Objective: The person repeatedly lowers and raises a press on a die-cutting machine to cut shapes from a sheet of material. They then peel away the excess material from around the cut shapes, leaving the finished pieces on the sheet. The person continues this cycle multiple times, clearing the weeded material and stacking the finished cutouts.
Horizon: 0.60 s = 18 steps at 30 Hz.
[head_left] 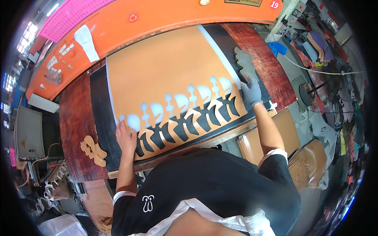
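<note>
Centrally placed: one tan sheet (157, 67), spread on a black board (101, 104), with a pale layer (218, 49) showing along its sides and through the upper cut-outs. Openings ran in a row across the lower part of the sheet, the lower ones showing black. One left hand (126, 137), bare, lay at the sheet's lower left edge beside the first cut-outs, fingers extended and near together; whether they pinched anything could not be told. One right hand (252, 92), in a grey glove, rested by the sheet's right edge, fingers slightly parted, fingertips at the lower end of a grey scalloped plate (245, 63); whether it gripped the plate could not be told. One group of tan cut pieces (93, 151), overlapping, on the red-brown tabletop (73, 129) at the left. One orange machine beam (157, 23) across the far side, bearing a red button (133, 17) and a paper sheet (86, 42). One stack of tan sheets (283, 131), below the table's right side. One blue object (277, 48), beyond the table at the right.
</note>
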Tool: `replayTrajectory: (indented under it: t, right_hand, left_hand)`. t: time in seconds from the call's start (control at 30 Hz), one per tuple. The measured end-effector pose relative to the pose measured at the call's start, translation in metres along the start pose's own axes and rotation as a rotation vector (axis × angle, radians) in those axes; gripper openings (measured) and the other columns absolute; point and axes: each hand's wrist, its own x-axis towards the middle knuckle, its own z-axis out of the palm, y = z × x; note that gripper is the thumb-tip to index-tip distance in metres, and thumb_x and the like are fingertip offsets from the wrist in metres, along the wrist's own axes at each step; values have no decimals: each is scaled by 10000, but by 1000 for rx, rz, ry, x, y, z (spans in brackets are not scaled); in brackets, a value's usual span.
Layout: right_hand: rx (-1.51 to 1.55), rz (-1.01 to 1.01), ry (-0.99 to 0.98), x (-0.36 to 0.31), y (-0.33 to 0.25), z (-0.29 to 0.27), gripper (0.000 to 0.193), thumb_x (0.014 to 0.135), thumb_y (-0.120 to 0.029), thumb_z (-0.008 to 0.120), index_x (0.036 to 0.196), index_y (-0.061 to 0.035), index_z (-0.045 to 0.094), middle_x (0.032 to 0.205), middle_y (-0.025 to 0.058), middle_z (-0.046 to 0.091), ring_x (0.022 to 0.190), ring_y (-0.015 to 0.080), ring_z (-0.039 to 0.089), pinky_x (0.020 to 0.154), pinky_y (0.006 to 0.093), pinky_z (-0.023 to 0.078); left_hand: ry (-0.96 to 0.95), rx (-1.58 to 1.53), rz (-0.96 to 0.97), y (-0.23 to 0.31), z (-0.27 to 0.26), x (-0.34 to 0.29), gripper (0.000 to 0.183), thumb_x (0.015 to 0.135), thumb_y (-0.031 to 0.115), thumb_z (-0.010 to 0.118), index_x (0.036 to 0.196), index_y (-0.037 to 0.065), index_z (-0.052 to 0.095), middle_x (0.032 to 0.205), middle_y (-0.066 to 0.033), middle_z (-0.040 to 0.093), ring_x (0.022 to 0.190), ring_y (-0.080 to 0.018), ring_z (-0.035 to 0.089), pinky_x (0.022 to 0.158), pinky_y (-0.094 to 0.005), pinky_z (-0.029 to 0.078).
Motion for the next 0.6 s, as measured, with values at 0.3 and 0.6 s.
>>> replayTrajectory:
  t: [0.3, 0.6]
  right_hand:
    - [-449, 127, -228, 89, 37, 21, 768, 660, -550, 654, 1257, -93, 494, 1235, 247, 498, 1136, 377, 499, 946, 445, 421]
    - [-442, 400, -244, 132, 33, 41, 831, 611, -457, 675, 1328, -129, 413, 1253, 205, 502, 1139, 369, 521, 945, 435, 435]
  left_hand:
    - [36, 234, 132, 13, -21, 4, 691, 608, -101, 508, 1281, 52, 474, 860, -87, 566, 811, -297, 522, 744, -425, 393]
    - [21, 56, -279, 9, -27, -37, 692, 683, -148, 459, 1313, 139, 452, 1105, -116, 561, 1019, -324, 550, 866, -368, 448]
